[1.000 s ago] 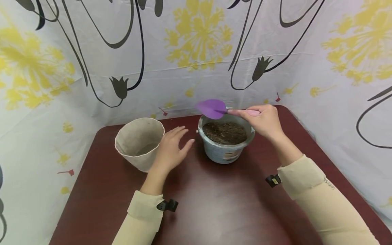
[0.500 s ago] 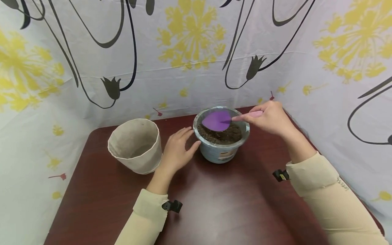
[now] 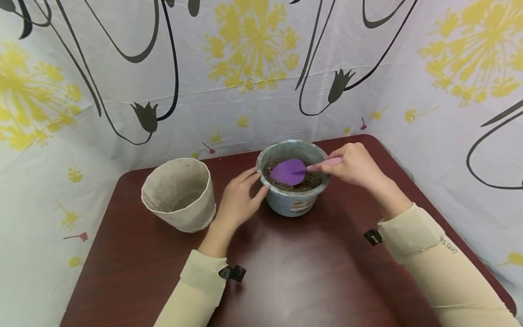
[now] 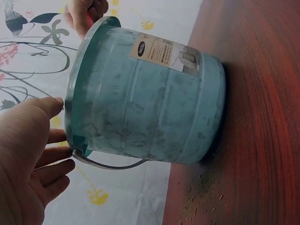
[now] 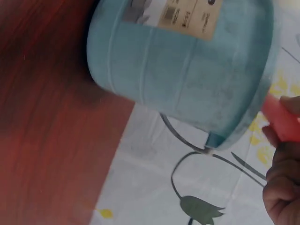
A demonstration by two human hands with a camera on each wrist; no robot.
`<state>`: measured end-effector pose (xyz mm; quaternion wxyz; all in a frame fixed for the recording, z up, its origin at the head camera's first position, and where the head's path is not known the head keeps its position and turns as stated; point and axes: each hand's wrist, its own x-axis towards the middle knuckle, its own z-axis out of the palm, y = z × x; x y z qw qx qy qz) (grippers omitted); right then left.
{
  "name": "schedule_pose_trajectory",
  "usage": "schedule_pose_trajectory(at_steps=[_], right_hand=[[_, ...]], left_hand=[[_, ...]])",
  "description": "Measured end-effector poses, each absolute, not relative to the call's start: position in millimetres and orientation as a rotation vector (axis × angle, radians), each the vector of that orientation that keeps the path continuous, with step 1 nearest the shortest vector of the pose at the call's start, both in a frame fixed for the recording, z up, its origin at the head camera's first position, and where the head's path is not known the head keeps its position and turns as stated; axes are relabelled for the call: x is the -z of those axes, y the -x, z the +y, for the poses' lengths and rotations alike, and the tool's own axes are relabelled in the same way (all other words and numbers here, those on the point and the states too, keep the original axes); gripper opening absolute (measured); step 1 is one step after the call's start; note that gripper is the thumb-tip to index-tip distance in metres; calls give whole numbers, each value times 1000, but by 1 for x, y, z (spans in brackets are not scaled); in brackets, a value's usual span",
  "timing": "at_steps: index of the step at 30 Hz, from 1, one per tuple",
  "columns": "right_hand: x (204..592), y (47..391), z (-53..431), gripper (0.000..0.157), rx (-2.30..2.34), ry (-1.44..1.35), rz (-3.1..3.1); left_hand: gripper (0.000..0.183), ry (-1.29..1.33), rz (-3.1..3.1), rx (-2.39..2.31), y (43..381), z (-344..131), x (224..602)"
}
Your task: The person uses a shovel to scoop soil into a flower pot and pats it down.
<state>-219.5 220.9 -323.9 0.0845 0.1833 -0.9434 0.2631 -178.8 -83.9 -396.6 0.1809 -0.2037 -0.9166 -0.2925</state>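
A blue-green bucket (image 3: 286, 204) of dark soil (image 3: 312, 180) stands toward the back of the table. My right hand (image 3: 356, 167) grips the pink handle (image 3: 327, 163) of a hand trowel. Its purple blade (image 3: 288, 172) lies low inside the bucket, against the soil. On the bucket's left, my left hand (image 3: 238, 202) has its fingers spread, thumb and fingertips right at the rim. The left wrist view shows the thumb (image 4: 54, 105) at the rim's edge and loosely bent fingers near the bucket's handle (image 4: 110, 166).
A whitish plant pot (image 3: 196, 213) with a wavy rim stands left of the bucket, beside my left forearm. Bits of soil (image 4: 201, 199) lie on the table near the bucket's base. A patterned cloth (image 3: 229, 109) hangs behind the dark red table (image 3: 294, 272).
The trowel has come down from above the bucket into the soil. My left hand has moved right, from beside the pot to the bucket's rim. The head view has shifted slightly.
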Motion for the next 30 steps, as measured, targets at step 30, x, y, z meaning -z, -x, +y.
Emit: schedule_pose_trajectory(at_steps=[30], right_hand=[[314, 203, 214, 42, -48, -934, -2468]], left_hand=[[56, 529, -2617, 876, 181, -78, 396]])
